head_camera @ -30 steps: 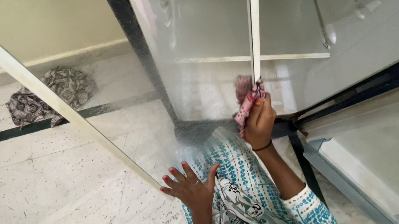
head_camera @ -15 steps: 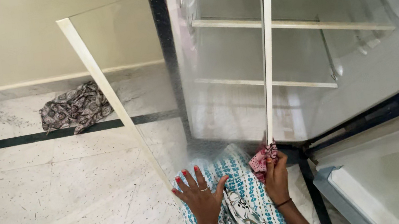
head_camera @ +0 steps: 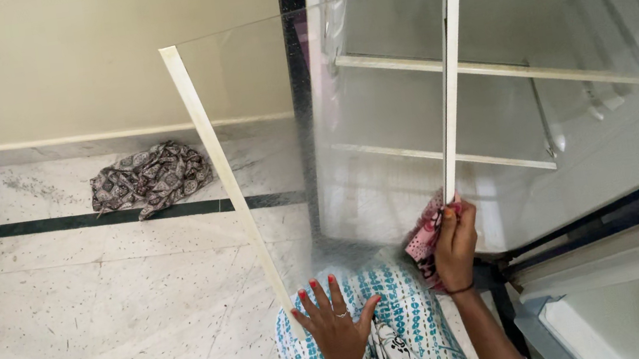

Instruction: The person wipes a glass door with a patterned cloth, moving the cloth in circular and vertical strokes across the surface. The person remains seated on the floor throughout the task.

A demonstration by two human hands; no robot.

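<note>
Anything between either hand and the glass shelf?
Right hand grips the shelf's trim strip through a pink cloth, so the cloth sits between. Left hand lies flat against the glass shelf, nothing visible between.

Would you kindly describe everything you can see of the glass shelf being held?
The glass shelf is a clear rectangular pane with a cream strip along each of two opposite edges. It is held up on end, tilted, in front of the open fridge, whose racks show through it. Its lower part looks hazy. The left hand lies flat against the pane near the bottom of the left strip; the right hand presses a pink cloth at the foot of the right strip.
</note>
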